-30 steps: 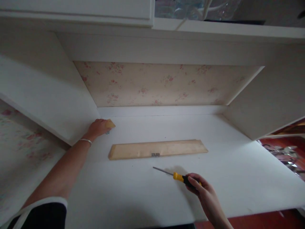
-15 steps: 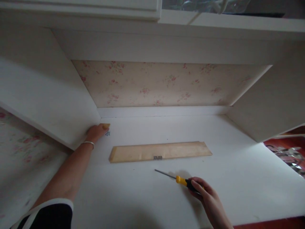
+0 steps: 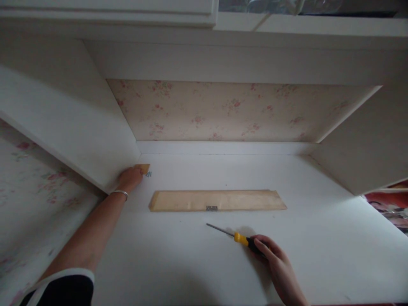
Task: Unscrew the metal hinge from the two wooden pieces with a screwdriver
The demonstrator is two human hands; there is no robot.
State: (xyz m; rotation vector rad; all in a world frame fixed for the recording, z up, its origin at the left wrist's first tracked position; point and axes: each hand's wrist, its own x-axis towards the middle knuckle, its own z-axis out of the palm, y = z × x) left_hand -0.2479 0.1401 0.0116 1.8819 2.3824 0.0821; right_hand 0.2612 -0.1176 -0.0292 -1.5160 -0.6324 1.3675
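Yellow-black screwdriver (image 3: 241, 239) in the right hand (image 3: 270, 251), above white surface (image 3: 318, 246).

Floral wallpaper (image 3: 204, 112) behind white surface (image 3: 318, 246); glassy items (image 3: 270, 6) above

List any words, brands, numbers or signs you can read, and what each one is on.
None can be read.
Screwdriver handle: no lettering can be made out.
Small marks beside the wooden piece at the left hand: too blurred to tell if they are writing.

The screwdriver (image 3: 241, 239) slants near a flat, pale wooden board (image 3: 185, 200).
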